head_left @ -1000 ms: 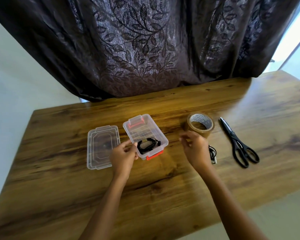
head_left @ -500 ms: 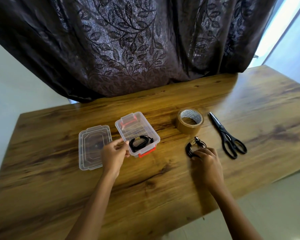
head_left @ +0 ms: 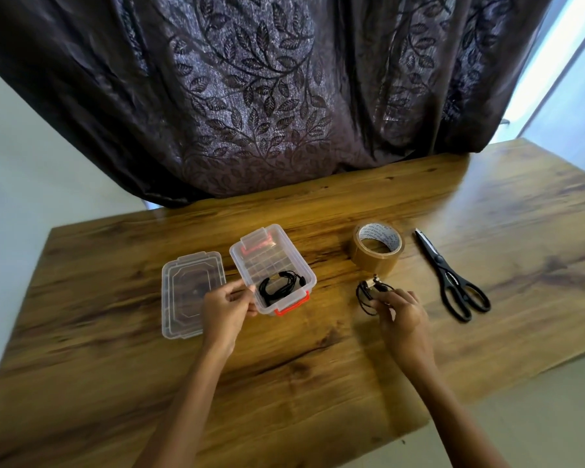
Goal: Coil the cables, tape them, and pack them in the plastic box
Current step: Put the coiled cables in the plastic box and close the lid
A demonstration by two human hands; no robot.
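Note:
A clear plastic box with red latches stands open on the wooden table. One coiled black cable lies inside it at the near end. My left hand holds the box's near left corner. My right hand pinches a second coiled black cable with a metal plug, just in front of the brown tape roll. The coil seems lifted slightly off the table.
The box's clear lid lies flat to the left of the box. Black scissors lie to the right of the tape roll. A dark leaf-patterned curtain hangs behind the table's far edge.
My right hand went from near the tape roll down to the second coiled cable and now grips it. My left hand stayed on the box.

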